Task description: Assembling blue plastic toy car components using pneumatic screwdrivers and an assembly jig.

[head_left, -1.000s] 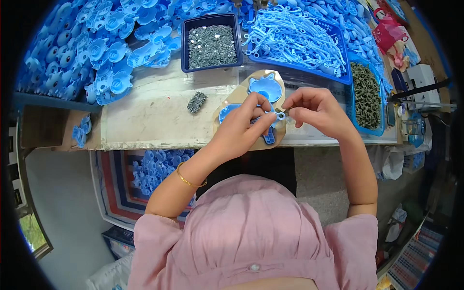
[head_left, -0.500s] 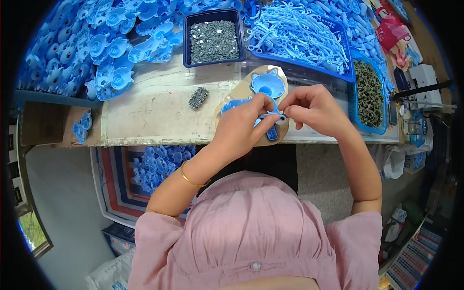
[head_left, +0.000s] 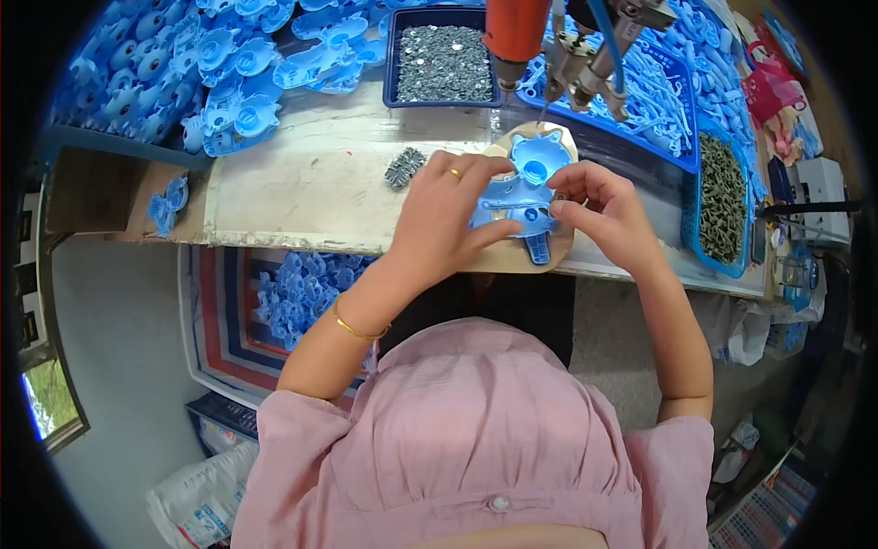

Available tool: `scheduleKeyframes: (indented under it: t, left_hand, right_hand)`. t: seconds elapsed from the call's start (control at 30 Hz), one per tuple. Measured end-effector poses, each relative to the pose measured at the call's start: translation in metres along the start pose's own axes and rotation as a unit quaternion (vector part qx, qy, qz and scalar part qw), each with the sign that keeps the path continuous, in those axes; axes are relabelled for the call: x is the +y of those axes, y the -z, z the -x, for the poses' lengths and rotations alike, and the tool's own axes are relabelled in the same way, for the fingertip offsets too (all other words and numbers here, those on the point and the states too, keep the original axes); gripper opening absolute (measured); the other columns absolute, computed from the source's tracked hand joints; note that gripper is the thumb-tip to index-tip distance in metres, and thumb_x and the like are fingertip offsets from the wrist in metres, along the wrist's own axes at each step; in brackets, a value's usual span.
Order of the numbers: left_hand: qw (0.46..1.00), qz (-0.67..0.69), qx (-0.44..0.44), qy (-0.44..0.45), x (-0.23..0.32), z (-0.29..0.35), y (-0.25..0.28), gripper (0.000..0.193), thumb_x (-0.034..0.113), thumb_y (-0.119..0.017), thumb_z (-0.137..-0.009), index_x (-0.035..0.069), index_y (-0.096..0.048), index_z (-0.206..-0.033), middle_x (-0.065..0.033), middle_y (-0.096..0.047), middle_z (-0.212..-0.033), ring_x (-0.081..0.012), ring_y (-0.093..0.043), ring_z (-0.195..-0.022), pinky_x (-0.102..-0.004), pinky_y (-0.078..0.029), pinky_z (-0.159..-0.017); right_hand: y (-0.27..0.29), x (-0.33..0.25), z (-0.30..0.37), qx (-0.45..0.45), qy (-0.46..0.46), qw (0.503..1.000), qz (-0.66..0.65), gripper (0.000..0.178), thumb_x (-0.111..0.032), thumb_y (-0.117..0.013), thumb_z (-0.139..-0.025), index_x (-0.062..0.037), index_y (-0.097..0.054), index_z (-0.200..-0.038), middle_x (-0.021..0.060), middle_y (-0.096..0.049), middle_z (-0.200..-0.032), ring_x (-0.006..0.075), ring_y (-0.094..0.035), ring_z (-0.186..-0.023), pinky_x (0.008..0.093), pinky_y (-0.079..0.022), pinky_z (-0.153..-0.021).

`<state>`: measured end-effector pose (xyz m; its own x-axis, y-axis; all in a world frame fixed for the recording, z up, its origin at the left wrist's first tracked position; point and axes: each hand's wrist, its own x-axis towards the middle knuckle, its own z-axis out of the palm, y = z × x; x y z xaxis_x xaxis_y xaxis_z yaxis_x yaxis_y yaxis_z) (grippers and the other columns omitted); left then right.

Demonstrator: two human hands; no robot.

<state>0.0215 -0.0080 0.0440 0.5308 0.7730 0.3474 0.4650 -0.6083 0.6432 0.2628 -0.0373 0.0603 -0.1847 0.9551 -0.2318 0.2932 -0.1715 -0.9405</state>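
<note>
"The left hand [head_left: 437, 209] has loosened its pinch, and an orange tool [head_left: 518, 32] has come into view beyond the fingers."

"How do its fingers stand?"

"Wide, around the left side of the blue shell [head_left: 541, 152]."

"And the right hand [head_left: 611, 218]?"

"Fingers narrow, at the shell's right edge; I can't tell whether they hold anything."

"So the shell's between both hands' fingers?"

"Yes, on the brown board [head_left: 559, 249] on the table [head_left: 315, 156]."
</note>
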Motion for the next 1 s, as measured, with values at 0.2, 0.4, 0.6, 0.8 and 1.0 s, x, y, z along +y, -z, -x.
scheduleKeyframes:
  t: [0.2,0.4,0.6,0.8,1.0]
  left_hand:
    - [0.998,-0.061,-0.017,0.010,-0.017,0.006,0.001,0.047,0.023,-0.080,-0.076,0.010,-0.062,-0.117,-0.0087,-0.062,-0.110,-0.0308,-0.056,-0.102,-0.0414,-0.046,-0.088]
    - [0.998,-0.060,-0.006,0.008,-0.023,0.006,-0.006,0.037,0.016,-0.078,-0.074,0.010,-0.062,-0.106,-0.0079,-0.060,-0.105,-0.0299,-0.056,-0.096,-0.0407,-0.047,-0.083]
    - [0.997,-0.076,-0.007,-0.001,-0.024,0.007,-0.007,0.030,0.016,-0.080,-0.072,0.010,-0.064,-0.096,-0.0054,-0.061,-0.104,-0.0278,-0.057,-0.095,-0.0403,-0.048,-0.080]
    - [0.996,-0.081,-0.021,0.014,-0.021,0.005,-0.006,0.020,0.017,-0.081,-0.070,0.011,-0.067,-0.084,-0.0027,-0.062,-0.102,-0.0259,-0.058,-0.093,-0.0393,-0.048,-0.078]
    - [0.991,-0.135,0.020,-0.005,-0.017,0.005,-0.008,0.011,0.016,-0.081,-0.070,0.011,-0.072,-0.073,-0.0008,-0.065,-0.104,-0.0243,-0.058,-0.085,-0.0383,-0.049,-0.074]
  right_hand:
    - [-0.013,0.009,-0.017,-0.005,-0.039,0.999,0.002,0.023,-0.004,-0.072,-0.085,-0.0011,-0.065,-0.107,0.0026,-0.066,-0.093,0.0051,-0.061,-0.080,0.0204,-0.048,-0.071]
    - [-0.012,0.011,-0.022,0.010,-0.043,0.997,0.064,0.021,-0.002,-0.072,-0.084,-0.0001,-0.066,-0.104,0.0026,-0.067,-0.088,0.0064,-0.062,-0.078,0.0218,-0.049,-0.069]
    - [-0.009,-0.005,-0.023,-0.069,-0.053,0.992,0.093,0.020,-0.001,-0.072,-0.081,0.0010,-0.068,-0.101,0.0063,-0.070,-0.089,0.0083,-0.063,-0.077,0.0241,-0.050,-0.069]
    - [-0.013,-0.019,-0.026,-0.077,-0.054,0.970,0.223,0.017,-0.004,-0.076,-0.078,-0.0016,-0.073,-0.095,0.0078,-0.068,-0.088,0.0144,-0.065,-0.077,0.0292,-0.051,-0.070]
    - [-0.012,-0.013,-0.030,-0.036,0.066,0.917,0.393,0.024,-0.009,-0.080,-0.071,-0.0063,-0.075,-0.094,0.0097,-0.059,-0.092,0.0301,-0.062,-0.087,0.0383,-0.052,-0.075]
